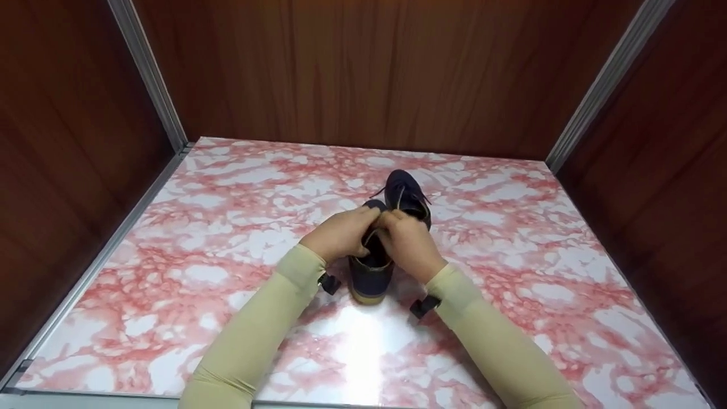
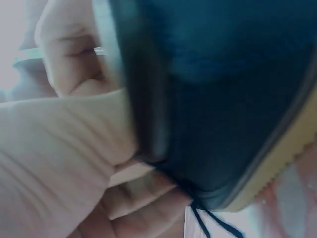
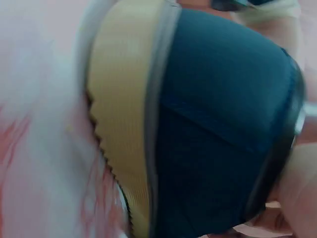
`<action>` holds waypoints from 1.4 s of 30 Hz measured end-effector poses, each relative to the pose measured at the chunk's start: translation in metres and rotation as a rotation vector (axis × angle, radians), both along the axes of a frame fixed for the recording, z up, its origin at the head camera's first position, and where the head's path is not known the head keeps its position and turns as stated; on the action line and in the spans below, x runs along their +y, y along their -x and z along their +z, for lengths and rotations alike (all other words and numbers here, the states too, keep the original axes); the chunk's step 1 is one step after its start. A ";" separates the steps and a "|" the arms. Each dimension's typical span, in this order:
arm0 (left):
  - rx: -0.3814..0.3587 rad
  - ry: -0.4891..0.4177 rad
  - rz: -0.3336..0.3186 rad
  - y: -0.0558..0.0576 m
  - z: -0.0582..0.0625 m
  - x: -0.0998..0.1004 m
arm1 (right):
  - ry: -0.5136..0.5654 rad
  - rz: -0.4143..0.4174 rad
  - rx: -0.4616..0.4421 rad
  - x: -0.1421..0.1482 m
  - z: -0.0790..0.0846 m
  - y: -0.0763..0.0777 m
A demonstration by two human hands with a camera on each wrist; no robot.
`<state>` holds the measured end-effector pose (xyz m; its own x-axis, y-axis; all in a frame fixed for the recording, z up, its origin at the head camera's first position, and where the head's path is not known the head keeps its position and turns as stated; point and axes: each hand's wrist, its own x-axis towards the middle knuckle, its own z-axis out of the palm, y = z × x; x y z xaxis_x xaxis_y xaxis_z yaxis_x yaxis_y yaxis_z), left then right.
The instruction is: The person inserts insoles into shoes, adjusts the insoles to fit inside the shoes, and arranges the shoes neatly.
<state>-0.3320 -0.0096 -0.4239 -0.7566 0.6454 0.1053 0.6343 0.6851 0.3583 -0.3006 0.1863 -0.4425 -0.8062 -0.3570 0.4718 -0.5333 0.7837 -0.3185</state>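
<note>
A dark navy lace-up shoe [image 1: 370,279] with a tan sole stands upright on the board, heel toward me. My left hand [image 1: 343,232] and right hand [image 1: 412,243] meet over the front of its opening, fingers curled at the tongue and lace area. What exactly the fingertips pinch is hidden. The left wrist view has the shoe's side [image 2: 223,114] close up, with a dark lace [image 2: 213,223] hanging beside the fingers. In the right wrist view the blue heel [image 3: 218,119] and ridged sole fill the middle.
The matching shoe [image 1: 402,183] stands just beyond and to the right, its loose laces spread to both sides. A red-and-white marbled board [image 1: 238,221] lies beneath everything. Brown wood-look panels [image 1: 363,74] with metal corner posts close in the back and sides.
</note>
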 end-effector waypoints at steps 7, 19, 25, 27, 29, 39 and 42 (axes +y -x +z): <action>0.084 0.024 0.018 -0.002 -0.005 0.003 | 0.210 -0.036 -0.290 0.010 0.003 0.013; 0.186 -0.101 0.054 0.001 0.002 -0.008 | 0.025 0.018 -0.173 0.007 0.013 0.006; 0.157 -0.130 0.049 0.000 0.005 -0.006 | 0.086 -0.031 -0.100 0.008 0.006 0.005; 0.176 -0.136 0.052 -0.001 0.004 -0.004 | 0.101 -0.043 -0.076 0.008 0.003 0.004; 0.214 -0.138 0.056 -0.001 0.003 -0.003 | 0.106 -0.040 -0.049 0.007 0.002 0.004; 0.204 -0.001 0.071 0.005 0.002 -0.002 | 0.067 -0.037 -0.052 0.008 0.000 0.013; 0.175 0.031 0.092 0.000 0.009 -0.004 | 0.064 -0.008 -0.074 0.013 0.004 0.012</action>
<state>-0.3320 -0.0137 -0.4152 -0.7841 0.5797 0.2216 0.6196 0.7516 0.2262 -0.3124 0.1995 -0.4389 -0.8425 -0.3216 0.4322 -0.5004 0.7643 -0.4067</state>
